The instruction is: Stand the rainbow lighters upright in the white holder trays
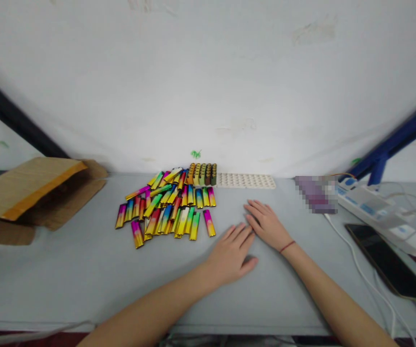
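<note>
My left hand lies flat on the grey table, fingers stretched out and nothing in it. Beside it, further right and slightly forward, my right hand also rests flat, empty, a thin red cord around its wrist. The fingertips of the two hands are close together. Left of them is a loose pile of shiny rainbow-coloured metallic sleeves that look like lighter casings. One sleeve lies apart, nearest my left hand. Behind the pile, a block of upright pieces with gold tops adjoins a white tray with rows of holes.
An opened cardboard box lies on its side at the left. To the right are a blurred-out phone-like object, a white power strip with cables, and a black phone. A white wall rises behind the table.
</note>
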Available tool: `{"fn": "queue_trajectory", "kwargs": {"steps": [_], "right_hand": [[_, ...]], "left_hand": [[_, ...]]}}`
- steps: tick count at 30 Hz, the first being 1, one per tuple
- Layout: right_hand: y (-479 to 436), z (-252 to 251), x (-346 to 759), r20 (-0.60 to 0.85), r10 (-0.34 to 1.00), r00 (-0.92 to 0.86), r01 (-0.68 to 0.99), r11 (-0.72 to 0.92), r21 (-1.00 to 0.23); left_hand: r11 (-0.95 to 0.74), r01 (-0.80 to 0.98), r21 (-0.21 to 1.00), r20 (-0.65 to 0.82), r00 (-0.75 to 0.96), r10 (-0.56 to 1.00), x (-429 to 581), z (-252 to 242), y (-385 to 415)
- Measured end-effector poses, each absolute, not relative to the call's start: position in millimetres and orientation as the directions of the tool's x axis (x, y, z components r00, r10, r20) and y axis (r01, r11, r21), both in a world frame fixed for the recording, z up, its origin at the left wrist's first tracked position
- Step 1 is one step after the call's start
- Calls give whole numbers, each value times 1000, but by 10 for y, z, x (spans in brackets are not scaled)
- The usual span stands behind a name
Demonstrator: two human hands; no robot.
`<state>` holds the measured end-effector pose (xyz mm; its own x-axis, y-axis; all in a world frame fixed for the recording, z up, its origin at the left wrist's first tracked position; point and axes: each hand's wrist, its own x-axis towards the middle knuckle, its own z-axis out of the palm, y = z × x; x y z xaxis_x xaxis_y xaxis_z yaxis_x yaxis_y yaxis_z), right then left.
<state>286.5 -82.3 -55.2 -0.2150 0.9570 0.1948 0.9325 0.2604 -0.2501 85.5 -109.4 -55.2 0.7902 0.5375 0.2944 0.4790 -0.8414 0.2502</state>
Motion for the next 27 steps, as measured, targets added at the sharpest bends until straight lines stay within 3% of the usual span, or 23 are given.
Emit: {"fn": "queue_trajectory", "kwargs": {"steps": [5, 27], "right_hand": [[-808, -474, 2902, 163, 965, -207, 954, 236, -184], [-839, -435, 2865, 119, 974, -194, 958, 214, -189]], "left_hand": [[-832, 486, 268, 276, 789, 550, 832, -522, -1076], [-832, 464, 304, 197, 824, 531, 803, -446, -1021]]}}
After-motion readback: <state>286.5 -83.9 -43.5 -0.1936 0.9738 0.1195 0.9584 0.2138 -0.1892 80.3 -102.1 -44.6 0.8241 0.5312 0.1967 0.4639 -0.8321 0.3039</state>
